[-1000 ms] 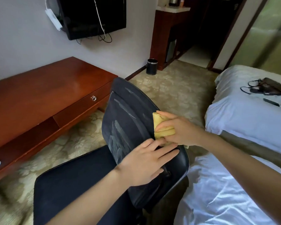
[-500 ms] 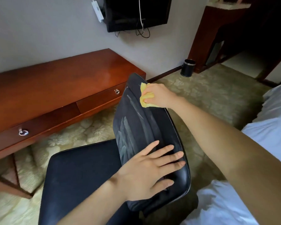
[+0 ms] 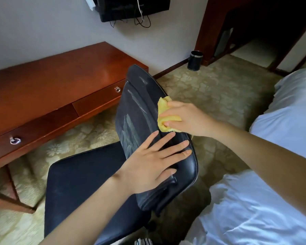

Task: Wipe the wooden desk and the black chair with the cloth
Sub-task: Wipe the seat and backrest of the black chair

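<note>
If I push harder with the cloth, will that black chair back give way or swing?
Likely yes: the left hand lies flat on the black padded chair back, seemingly bracing it. The crumpled yellow cloth gripped by the right hand looks soft and floppy, so it should follow the curved padding.

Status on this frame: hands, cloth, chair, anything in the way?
Right hand holds yellow cloth against black chair backrest edge. Left hand flat on backrest, bracing. Wipe streaks show on backrest. Nothing seen in the cloth's way.
</note>
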